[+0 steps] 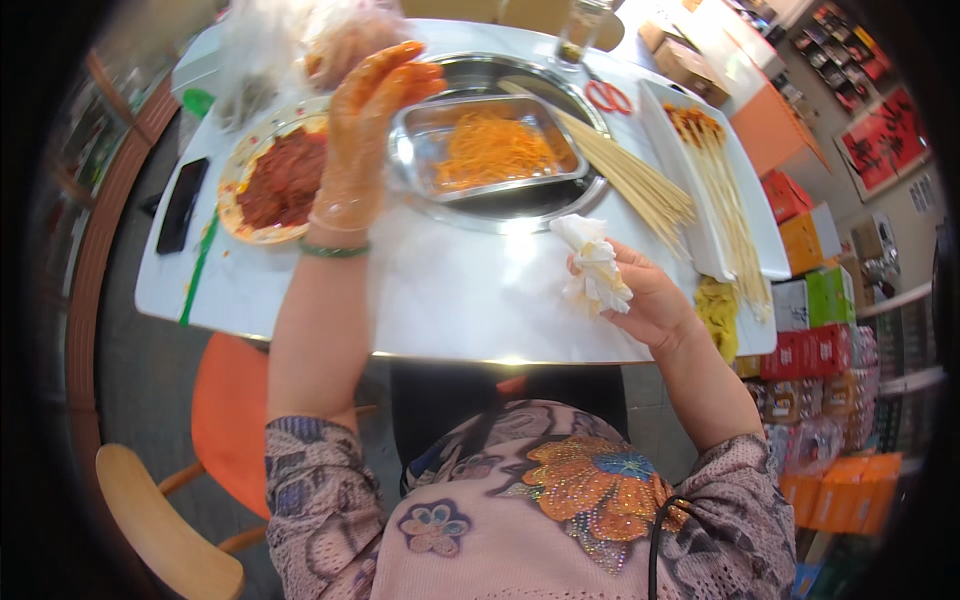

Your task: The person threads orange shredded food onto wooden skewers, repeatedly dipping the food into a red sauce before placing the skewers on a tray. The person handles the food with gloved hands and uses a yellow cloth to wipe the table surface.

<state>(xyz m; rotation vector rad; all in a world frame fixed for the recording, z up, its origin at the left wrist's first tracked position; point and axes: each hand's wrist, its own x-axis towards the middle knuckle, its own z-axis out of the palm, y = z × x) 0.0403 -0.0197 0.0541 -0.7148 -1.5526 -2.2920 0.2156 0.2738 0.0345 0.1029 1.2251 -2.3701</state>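
Observation:
My left hand (352, 150), in a clear plastic glove smeared with orange sauce, is raised between a patterned plate and a steel pan. Its fingers point right, and I see nothing in them. Red sauced meat (281, 180) is heaped on the plate (231, 195), partly hidden by my wrist. The rectangular steel pan (420, 142) contains orange shreds (495, 150), perhaps carrot, and rests on a round steel tray (517, 219). Bare, my right hand (656, 304) grips a crumpled, stained white tissue (600, 262) above the near side of the white table (465, 300).
Bare bamboo skewers (637, 176) lean over the round tray's right rim. A white tray (660, 127) holds skewers loaded with food (694, 127). Red-handled scissors (609, 97), a glass jar (581, 34), a yellow cloth (716, 315) and a phone (182, 206) are on the table. An orange chair (225, 420) stands left.

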